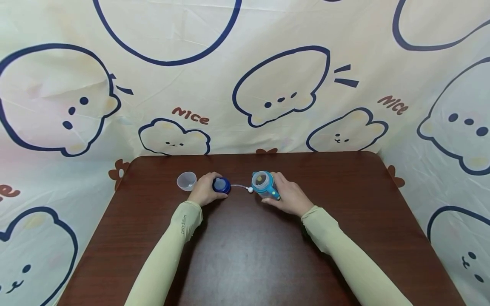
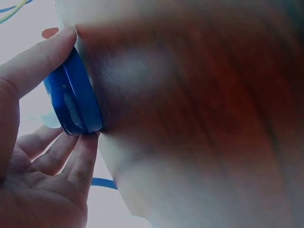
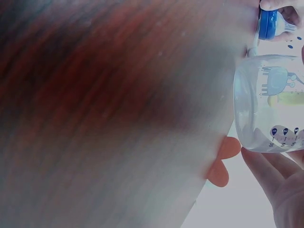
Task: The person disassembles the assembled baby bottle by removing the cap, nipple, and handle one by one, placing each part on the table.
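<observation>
- Two hands work well apart over the table; the left hand (image 1: 206, 188) pinches a blue bottle ring (image 1: 221, 185) between thumb and fingers, its edge low against the tabletop.
- The right hand (image 1: 289, 197) is clasped round a clear baby bottle (image 3: 251, 118), which stands about upright, its mouth uncovered, with printed animals and measuring marks on its side.
- Around the bottle, within the right hand's hold, is a light-blue handled collar (image 1: 271, 191).
- Between the hands, a thin tube (image 1: 240, 186) runs from the ring's edge to a white ball (image 1: 250, 190) beside the bottle; whether tube and ring are joined, I cannot tell.
- Just beyond the left hand, on its outer side, a clear cup-shaped cover (image 1: 186, 181) sits by itself.
- As for progress, the ring and cover are off and the handled collar is still on. Joining ring to bottle and covering it appear undone; whether the pieces are coming apart or going together is unclear.
- Farthest out, dark wood tabletop (image 1: 245, 255) meets a cream cartoon-printed cloth (image 1: 283, 85).
</observation>
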Demonstrator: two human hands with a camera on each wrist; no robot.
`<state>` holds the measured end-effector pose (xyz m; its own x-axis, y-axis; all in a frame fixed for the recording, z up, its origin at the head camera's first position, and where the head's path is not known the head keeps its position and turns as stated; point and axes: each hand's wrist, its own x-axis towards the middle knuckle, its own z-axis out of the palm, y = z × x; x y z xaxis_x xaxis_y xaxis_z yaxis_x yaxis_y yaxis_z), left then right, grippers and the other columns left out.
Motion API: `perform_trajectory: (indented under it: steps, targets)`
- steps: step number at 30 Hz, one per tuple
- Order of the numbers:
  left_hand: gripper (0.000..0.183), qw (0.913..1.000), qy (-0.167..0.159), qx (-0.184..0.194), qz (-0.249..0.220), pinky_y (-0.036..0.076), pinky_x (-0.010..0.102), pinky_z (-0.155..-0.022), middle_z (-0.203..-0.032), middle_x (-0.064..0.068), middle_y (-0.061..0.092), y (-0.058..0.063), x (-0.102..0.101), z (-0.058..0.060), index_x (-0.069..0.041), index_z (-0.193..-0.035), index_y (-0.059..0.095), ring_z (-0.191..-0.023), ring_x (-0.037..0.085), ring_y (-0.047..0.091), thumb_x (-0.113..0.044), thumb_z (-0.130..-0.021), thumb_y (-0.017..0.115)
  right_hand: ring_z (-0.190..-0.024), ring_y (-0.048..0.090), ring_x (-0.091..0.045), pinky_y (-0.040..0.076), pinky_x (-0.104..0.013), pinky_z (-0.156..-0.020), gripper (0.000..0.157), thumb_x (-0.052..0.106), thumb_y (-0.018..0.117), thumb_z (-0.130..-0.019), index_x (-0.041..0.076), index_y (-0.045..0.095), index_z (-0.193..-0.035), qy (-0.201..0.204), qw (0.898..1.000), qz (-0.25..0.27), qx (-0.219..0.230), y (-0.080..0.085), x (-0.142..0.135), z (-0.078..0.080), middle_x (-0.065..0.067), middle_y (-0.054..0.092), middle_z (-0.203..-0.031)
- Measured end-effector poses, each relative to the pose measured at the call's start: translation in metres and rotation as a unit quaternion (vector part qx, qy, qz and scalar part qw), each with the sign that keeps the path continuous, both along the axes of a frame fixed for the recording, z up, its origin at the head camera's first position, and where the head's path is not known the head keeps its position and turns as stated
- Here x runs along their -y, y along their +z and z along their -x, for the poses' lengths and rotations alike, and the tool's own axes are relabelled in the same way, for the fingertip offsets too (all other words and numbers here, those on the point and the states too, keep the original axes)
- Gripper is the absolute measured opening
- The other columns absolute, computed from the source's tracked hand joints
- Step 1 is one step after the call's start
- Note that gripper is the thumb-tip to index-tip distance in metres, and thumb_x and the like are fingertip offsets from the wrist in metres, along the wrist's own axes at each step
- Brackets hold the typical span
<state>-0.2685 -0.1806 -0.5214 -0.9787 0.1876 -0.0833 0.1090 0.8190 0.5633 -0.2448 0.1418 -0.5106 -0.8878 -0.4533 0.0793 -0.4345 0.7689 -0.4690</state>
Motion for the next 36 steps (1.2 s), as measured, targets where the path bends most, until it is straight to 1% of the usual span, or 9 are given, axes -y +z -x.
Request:
perform_trajectory:
  steps: [4, 12, 20, 26, 36]
  targets:
    - [0.072, 1.0000, 0.001, 0.002, -0.001, 0.046, 0.057, -0.111, -0.137, 0.019, 0.062, -0.0003, -0.0007, -0.0004, -0.006, -0.137, 0.059, -0.131, 0.039, 0.057, -0.030, -0.079, 0.092, -0.105, 0.063, -0.024, 0.059, -0.045, -0.096, 0.090, 0.050, 0.082, -0.086, 0.010, 0.035, -0.152, 0.002, 1.000, 0.000, -0.002, -0.0013, -0.0006, -0.0001, -0.008, 0.055, -0.129]
    - [0.072, 1.0000, -0.003, 0.005, -0.007, 0.046, 0.056, -0.112, -0.138, 0.019, 0.062, -0.0019, -0.0003, 0.0009, -0.006, -0.137, 0.059, -0.131, 0.039, 0.057, -0.030, -0.078, 0.093, -0.105, 0.063, -0.023, 0.059, -0.044, -0.095, 0.091, 0.054, 0.081, -0.086, 0.011, 0.035, -0.153, 0.001, 1.000, -0.001, -0.003, -0.0021, -0.0019, -0.0001, -0.007, 0.055, -0.128]
    - [0.072, 0.9998, -0.008, 0.009, -0.014, 0.045, 0.057, -0.112, -0.140, 0.019, 0.062, -0.0022, 0.0017, 0.0012, -0.007, -0.137, 0.060, -0.133, 0.040, 0.056, -0.031, -0.078, 0.093, -0.104, 0.063, -0.023, 0.060, -0.045, -0.095, 0.091, 0.054, 0.081, -0.086, 0.012, 0.035, -0.153, 0.001, 1.000, 0.001, -0.004, -0.0029, -0.0022, -0.0007, -0.006, 0.055, -0.128]
    - [0.072, 0.9997, -0.004, 0.011, -0.022, 0.045, 0.056, -0.112, -0.140, 0.019, 0.062, -0.0029, 0.0035, 0.0022, -0.008, -0.136, 0.061, -0.133, 0.039, 0.056, -0.031, -0.077, 0.094, -0.103, 0.063, -0.023, 0.060, -0.044, -0.094, 0.091, 0.054, 0.081, -0.086, 0.012, 0.035, -0.152, 0.001, 1.000, 0.002, -0.007, -0.0042, -0.0018, 0.0002, -0.006, 0.055, -0.127]
    - [0.073, 0.9996, -0.002, 0.017, -0.022, 0.044, 0.057, -0.113, -0.141, 0.019, 0.061, -0.0005, 0.0041, 0.0023, -0.008, -0.137, 0.060, -0.133, 0.040, 0.055, -0.031, -0.077, 0.094, -0.106, 0.063, -0.024, 0.059, -0.045, -0.095, 0.091, 0.053, 0.080, -0.087, 0.011, 0.035, -0.153, 0.000, 1.000, -0.001, -0.004, -0.0036, -0.0007, 0.0014, -0.007, 0.054, -0.130]
